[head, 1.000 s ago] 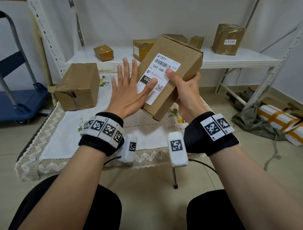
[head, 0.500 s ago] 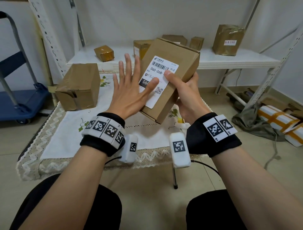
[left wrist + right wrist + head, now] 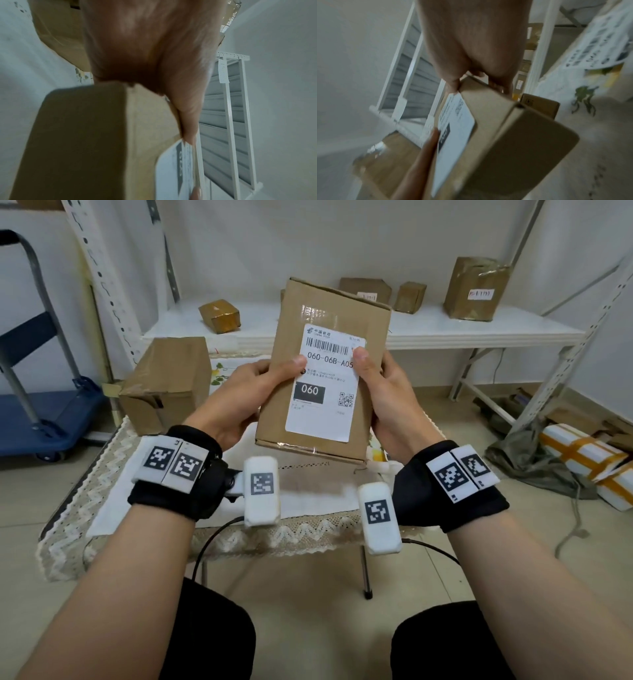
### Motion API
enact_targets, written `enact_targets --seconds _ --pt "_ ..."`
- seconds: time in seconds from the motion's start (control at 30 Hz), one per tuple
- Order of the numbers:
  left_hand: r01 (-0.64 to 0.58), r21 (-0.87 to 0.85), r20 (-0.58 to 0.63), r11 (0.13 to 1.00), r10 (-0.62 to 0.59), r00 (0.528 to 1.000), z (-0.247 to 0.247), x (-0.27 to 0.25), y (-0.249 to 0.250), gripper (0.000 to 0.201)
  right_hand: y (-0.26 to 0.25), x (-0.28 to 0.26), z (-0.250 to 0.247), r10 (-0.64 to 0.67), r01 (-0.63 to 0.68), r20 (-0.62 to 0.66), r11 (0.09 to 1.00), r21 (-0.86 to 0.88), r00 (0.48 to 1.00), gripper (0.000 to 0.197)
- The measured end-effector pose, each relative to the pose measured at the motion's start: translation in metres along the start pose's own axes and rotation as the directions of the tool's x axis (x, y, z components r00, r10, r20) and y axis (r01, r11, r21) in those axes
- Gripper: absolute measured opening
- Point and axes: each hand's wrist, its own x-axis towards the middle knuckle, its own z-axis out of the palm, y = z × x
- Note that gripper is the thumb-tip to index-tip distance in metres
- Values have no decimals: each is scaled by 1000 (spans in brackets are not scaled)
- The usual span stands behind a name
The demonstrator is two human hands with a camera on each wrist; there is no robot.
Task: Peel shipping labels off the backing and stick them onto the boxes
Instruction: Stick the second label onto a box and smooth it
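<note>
I hold a brown cardboard box (image 3: 373, 350) upright in front of me, above the small table. A white shipping label (image 3: 322, 412) with a barcode and "060" lies flat on its facing side. My left hand (image 3: 253, 392) grips the box's left edge, thumb pressing the label's left margin. My right hand (image 3: 387, 395) grips the right edge, thumb on the label near the barcode. In the left wrist view the box (image 3: 82, 135) and label (image 3: 173, 170) fill the lower frame. The right wrist view shows the box (image 3: 513, 135), the label (image 3: 453, 129) and a sheet of labels (image 3: 600, 44) on the table.
A larger cardboard box (image 3: 164, 381) sits at the table's (image 3: 113, 508) back left on a white embroidered cloth. Behind, a white shelf (image 3: 445, 328) carries several taped parcels (image 3: 476, 289). A blue trolley (image 3: 41, 419) stands at left; wrapped packages (image 3: 582, 453) lie on the floor at right.
My left hand, earlier flat and smoothing the label, now grips the box's left edge. The box has turned from tilted to nearly upright and faces me squarely.
</note>
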Motion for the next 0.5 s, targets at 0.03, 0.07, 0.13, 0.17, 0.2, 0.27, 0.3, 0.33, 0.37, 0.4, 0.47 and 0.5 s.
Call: enact_targets --seconds 0.03,0.07,0.13,0.17,0.2,0.27,0.3,0.33,0.37,0.4,0.47,0.5 --pt "-7 -13 -28 1000 7 1000 0 0 0 46 1 1 0 -52 49 -29 993 -108 998 70" --pt "-12 -24 -62 1000 10 998 1 2 0 47 2 2 1 -135 117 -50 955 -274 990 78" --pt "-28 -31 -116 999 24 993 2 4 -1 53 2 0 6 -351 275 -2 737 -617 936 78" --pt "-39 -27 -135 999 35 990 4 4 -1 56 2 -2 8 -430 339 62 605 -721 901 77" --pt "-51 -19 -149 999 48 988 5 5 -1 60 1 -4 11 -463 375 125 498 -782 877 78" --pt "-70 -5 -159 998 68 985 9 7 -2 66 6 -6 17 -436 397 213 390 -831 874 80" --pt "-76 -10 -159 997 73 985 11 7 -2 67 10 -6 19 -412 397 239 356 -846 879 80" --pt "-83 -29 -160 996 77 984 14 7 -2 67 14 -6 20 -396 393 255 321 -861 882 80" --pt "-90 -52 -164 995 80 983 17 7 -2 66 19 -6 20 -387 390 266 290 -874 883 80" --pt "-97 -72 -172 993 83 982 20 7 -2 65 24 -5 20 -382 386 270 269 -882 884 81" --pt "-100 -117 -195 988 76 978 22 7 -3 65 28 -4 21 -383 383 275 242 -891 882 81" --pt "-101 -144 -205 984 70 976 20 7 -3 66 29 -2 22 -390 386 281 223 -895 877 81"
